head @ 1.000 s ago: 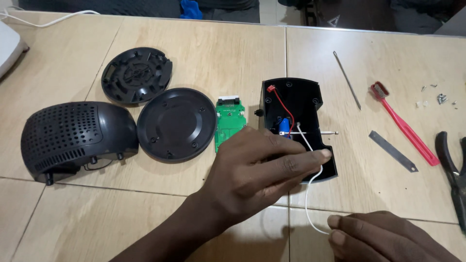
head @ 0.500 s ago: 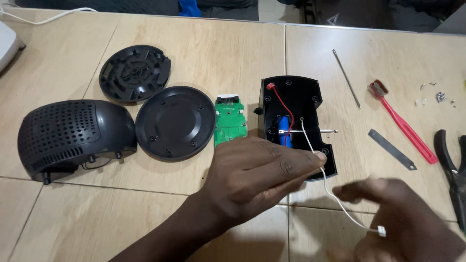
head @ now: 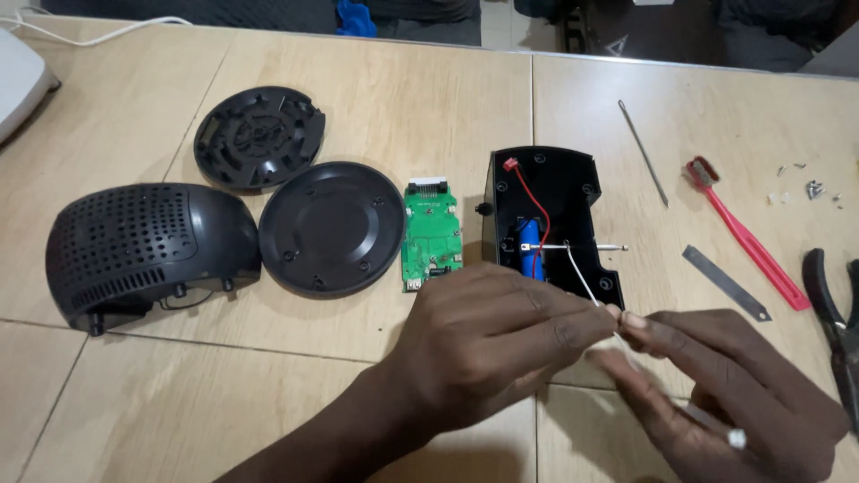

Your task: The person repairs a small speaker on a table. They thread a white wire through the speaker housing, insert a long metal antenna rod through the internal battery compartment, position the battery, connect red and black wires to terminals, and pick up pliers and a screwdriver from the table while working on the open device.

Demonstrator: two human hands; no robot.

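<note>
Two bare hands meet over a light wood-grain tabletop [head: 403, 98] made of panels with dark seams between them. The left hand [head: 501, 344] and the right hand [head: 725, 394] both pinch a thin white wire [head: 582, 282] between their fingertips, just in front of an open black casing [head: 559, 192]. The wire runs up into the casing, where a blue battery [head: 526, 240] and a red wire [head: 535, 201] sit. Just to the casing's left lies a green circuit board [head: 431, 237], then a round black lid [head: 331, 228], a ribbed black disc [head: 259, 137] and a perforated black shell [head: 143, 250]. To the right lie a red brush [head: 743, 233], a metal strip [head: 725, 282], a thin rod [head: 642, 152] and pliers [head: 837, 313]. Dark furniture lines the tabletop's far edge.
</note>
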